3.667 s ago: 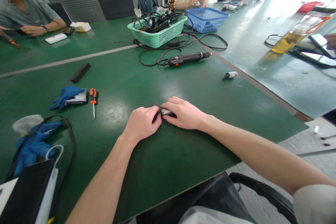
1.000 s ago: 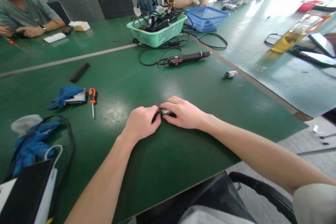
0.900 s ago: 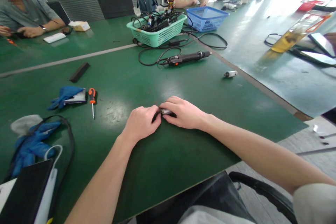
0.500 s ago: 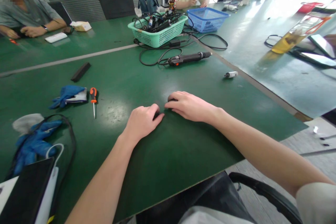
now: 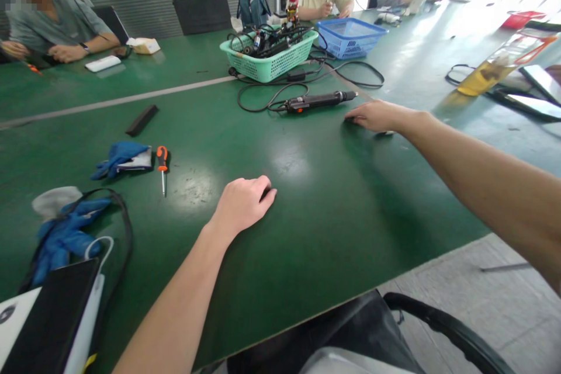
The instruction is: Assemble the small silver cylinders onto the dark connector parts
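Note:
My left hand (image 5: 246, 203) rests on the green table with its fingers curled and the thumb below them. The dark gap between thumb and fingers hides whatever may be inside. Farther off to the right, my right hand (image 5: 371, 115) reaches low over the table, fingers bent and close together. Something dark shows under its fingertips, too small to name. A small silver cylinder (image 5: 387, 132) peeks out beneath that hand, mostly covered by it. Just beyond the right fingertips lies a black electric screwdriver (image 5: 319, 101) with its cord.
An orange-handled screwdriver (image 5: 162, 163), blue gloves (image 5: 120, 158) and a dark bar (image 5: 142, 120) lie at left. Behind are a green basket (image 5: 269, 64) of tools and a blue basket (image 5: 350, 38). A bottle (image 5: 486, 73) stands right. Several people sit around the table.
My right hand has moved away from the left one, rightward and farther out, and now covers most of the silver cylinder. My left hand has stayed in place, still curled.

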`<state>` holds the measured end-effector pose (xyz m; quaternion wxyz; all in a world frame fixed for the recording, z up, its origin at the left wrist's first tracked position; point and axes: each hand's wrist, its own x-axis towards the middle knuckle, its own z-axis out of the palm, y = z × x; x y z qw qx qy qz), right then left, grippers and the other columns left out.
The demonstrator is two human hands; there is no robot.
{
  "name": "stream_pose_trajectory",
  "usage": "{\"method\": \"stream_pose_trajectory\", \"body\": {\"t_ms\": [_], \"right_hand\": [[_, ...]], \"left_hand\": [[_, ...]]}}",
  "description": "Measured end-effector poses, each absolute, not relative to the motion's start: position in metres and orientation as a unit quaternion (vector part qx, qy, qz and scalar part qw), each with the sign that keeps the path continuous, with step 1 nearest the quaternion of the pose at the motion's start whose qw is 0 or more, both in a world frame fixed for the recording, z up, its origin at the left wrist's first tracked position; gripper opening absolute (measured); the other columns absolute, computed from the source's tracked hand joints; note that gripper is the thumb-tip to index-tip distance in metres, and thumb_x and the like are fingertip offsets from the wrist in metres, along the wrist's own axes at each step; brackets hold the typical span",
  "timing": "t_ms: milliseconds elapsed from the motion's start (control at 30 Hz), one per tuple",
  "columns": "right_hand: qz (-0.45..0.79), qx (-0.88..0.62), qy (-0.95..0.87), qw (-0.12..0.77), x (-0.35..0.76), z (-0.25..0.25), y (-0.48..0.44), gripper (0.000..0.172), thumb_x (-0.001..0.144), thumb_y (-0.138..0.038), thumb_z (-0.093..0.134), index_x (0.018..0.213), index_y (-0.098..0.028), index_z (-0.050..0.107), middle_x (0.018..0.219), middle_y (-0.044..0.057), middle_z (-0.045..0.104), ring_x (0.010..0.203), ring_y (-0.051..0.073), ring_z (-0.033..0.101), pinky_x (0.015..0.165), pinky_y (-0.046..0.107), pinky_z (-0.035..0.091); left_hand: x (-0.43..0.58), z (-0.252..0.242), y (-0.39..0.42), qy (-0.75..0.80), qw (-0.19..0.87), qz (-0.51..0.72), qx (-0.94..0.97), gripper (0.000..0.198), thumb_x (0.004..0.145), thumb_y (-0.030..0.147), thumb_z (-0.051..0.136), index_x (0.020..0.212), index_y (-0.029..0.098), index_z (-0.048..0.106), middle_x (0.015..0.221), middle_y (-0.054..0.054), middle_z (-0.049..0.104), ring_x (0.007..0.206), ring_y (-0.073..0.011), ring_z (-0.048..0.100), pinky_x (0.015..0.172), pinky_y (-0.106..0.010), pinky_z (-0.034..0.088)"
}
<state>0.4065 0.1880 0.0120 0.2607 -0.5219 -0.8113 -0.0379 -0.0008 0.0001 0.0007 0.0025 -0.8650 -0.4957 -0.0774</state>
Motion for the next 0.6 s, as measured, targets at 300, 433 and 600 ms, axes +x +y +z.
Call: {"method": "stream_pose_trajectory", "body": {"t_ms": [300, 433, 600], "right_hand": [[-0.017, -0.521, -0.823, 0.228, 0.473, -0.03, 0.134, 0.028, 0.095, -0.039, 0.057, 0.111, -0.024, 0.075, 0.118, 0.014, 0.068, 0.113, 0.029, 0.063, 0.101, 0.048, 0.046], [-0.058, -0.534, -0.808, 0.242, 0.438, -0.04, 0.114, 0.036, 0.099, -0.039, 0.046, 0.114, -0.019, 0.072, 0.115, 0.017, 0.066, 0.115, 0.031, 0.059, 0.105, 0.051, 0.042], [-0.05, -0.535, -0.815, 0.218, 0.346, -0.041, 0.089, 0.042, 0.1, -0.039, 0.039, 0.123, -0.016, 0.067, 0.119, 0.017, 0.063, 0.12, 0.03, 0.054, 0.111, 0.053, 0.037]], "left_hand": [[-0.003, 0.001, -0.001, -0.491, 0.004, -0.082, -0.867, 0.029, 0.1, 0.04, 0.043, 0.093, 0.021, 0.063, 0.077, -0.003, 0.071, 0.069, -0.0199, 0.066, 0.067, -0.032, 0.043], [-0.003, 0.001, -0.003, -0.489, 0.008, -0.081, -0.869, 0.029, 0.1, 0.04, 0.043, 0.093, 0.021, 0.063, 0.077, -0.004, 0.071, 0.069, -0.0201, 0.066, 0.067, -0.032, 0.044], [-0.009, -0.002, -0.004, -0.492, 0.018, -0.08, -0.867, 0.028, 0.099, 0.039, 0.042, 0.092, 0.021, 0.063, 0.078, -0.004, 0.072, 0.07, -0.0215, 0.067, 0.066, -0.033, 0.044]]}}
